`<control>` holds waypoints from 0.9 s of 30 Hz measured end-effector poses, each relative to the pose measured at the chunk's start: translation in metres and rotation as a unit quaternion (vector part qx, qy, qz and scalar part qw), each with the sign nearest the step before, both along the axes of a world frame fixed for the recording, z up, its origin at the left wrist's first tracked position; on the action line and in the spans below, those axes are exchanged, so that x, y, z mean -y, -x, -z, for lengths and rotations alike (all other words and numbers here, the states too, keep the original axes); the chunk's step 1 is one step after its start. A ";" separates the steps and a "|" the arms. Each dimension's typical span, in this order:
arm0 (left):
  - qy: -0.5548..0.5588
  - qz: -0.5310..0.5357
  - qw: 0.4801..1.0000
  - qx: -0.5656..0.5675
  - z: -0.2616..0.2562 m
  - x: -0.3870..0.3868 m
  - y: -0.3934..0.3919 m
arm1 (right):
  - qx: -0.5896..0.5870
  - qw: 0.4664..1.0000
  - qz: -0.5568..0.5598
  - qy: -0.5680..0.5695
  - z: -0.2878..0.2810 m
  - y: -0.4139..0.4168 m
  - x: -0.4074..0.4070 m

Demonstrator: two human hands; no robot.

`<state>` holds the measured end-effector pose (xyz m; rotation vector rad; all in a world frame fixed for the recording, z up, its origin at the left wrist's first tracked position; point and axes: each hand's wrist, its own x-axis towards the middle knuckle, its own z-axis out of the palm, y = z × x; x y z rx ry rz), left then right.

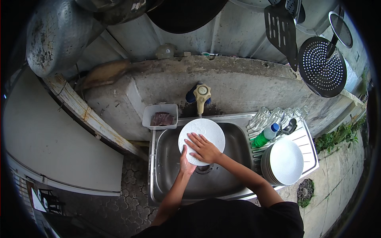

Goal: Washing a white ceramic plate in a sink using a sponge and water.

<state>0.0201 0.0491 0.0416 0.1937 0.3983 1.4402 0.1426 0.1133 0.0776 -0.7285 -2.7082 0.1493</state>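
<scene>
A white round plate point(212, 131) is held over the steel sink basin point(226, 184), beneath a beige-handled tap point(202, 96) from which water runs onto its far rim. My left hand point(186, 163) grips the plate's near left edge, thumb on top and the other fingers hidden below. My right hand point(204, 148) lies flat on the plate's face, fingers spread slightly and pointing up and left. The basin's drain point(204, 169) shows partly beneath the plate.
On the right drainboard point(308, 154) stand stacked white plates point(286, 162), a green liquid bottle point(265, 136), spoons point(289, 127) and several glasses point(262, 116). A plastic tub point(146, 117) holds a dark pad point(162, 119) at back left. Utensils, including a black skimmer point(321, 70), hang above right.
</scene>
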 end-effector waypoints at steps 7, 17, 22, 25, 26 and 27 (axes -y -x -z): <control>0.017 -0.006 1.000 0.001 0.001 0.001 -0.006 | -0.028 0.980 0.189 -0.057 -0.005 0.003 -0.022; 0.025 0.024 0.999 -0.001 0.005 -0.001 -0.014 | -0.024 0.977 0.209 -0.013 0.002 -0.004 -0.016; 0.002 0.033 0.999 0.017 0.016 0.002 -0.011 | 0.045 0.999 0.002 0.010 -0.005 -0.011 -0.002; 0.034 0.042 0.999 0.000 0.010 -0.001 -0.013 | 0.013 0.990 0.142 -0.017 -0.006 -0.020 -0.019; 0.032 0.045 0.998 -0.002 0.009 -0.001 -0.015 | 0.001 0.986 0.168 -0.021 -0.003 -0.020 -0.020; 0.031 0.045 0.999 -0.002 0.009 -0.001 -0.014 | -0.012 0.981 0.193 -0.024 -0.004 -0.016 -0.019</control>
